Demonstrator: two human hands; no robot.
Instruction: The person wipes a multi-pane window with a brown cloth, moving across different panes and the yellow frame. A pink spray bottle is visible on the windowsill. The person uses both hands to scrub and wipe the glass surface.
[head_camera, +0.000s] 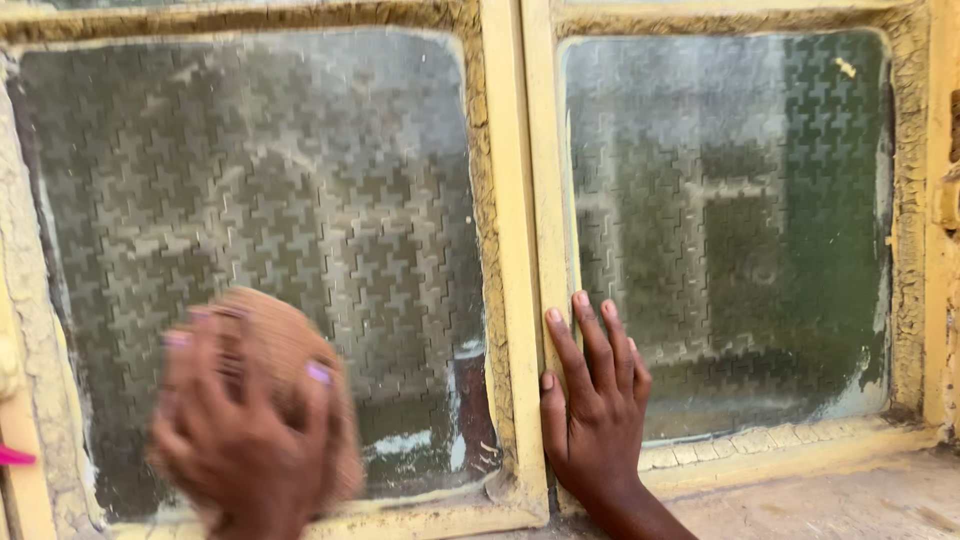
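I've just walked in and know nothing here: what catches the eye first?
Two patterned glass panes in a cracked yellow frame fill the view. Low on the left pane, the blurred left hand presses a brown pad to the glass. The right hand lies flat at the right pane's lower left corner, beside the middle bar.

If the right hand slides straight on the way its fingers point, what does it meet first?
The right hand lies flat with fingers pointing up, on the yellow frame and the right glass pane. Going on, it would probably just slide further up both; nothing else shows ahead.
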